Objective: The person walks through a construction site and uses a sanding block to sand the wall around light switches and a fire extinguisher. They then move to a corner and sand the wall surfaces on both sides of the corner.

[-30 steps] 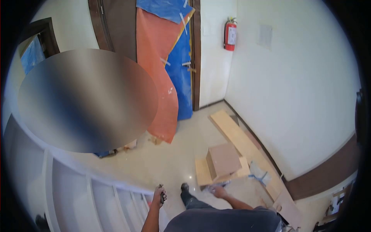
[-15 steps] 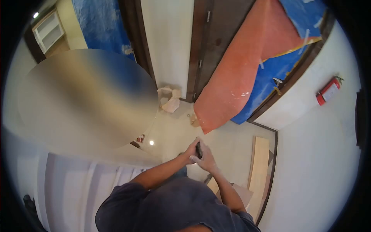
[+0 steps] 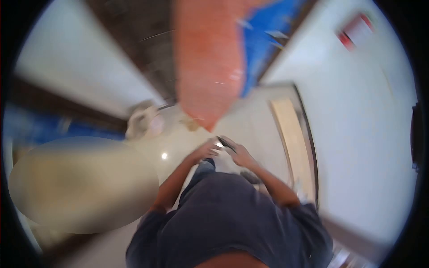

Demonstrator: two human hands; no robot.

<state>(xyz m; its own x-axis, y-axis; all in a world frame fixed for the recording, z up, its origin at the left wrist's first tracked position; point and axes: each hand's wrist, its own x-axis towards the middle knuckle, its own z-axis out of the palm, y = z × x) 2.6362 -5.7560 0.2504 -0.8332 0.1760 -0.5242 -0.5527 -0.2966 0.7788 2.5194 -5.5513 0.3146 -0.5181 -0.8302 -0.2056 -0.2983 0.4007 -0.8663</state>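
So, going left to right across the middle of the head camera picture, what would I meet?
Crumpled pale bags → left hand → small dark object held between both hands → right hand → wooden plank on the floor → white wall.

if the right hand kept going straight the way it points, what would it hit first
Probably the left hand: the right hand points toward it across the small dark object held between them. The picture is blurred, so depth is unclear.

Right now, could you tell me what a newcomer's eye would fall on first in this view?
Probably the orange sheet hanging at top centre, with blue sheeting beside it. Just below, the left hand and right hand meet around a small dark object, too blurred to identify. A pale wooden board lies on the floor along the right wall.
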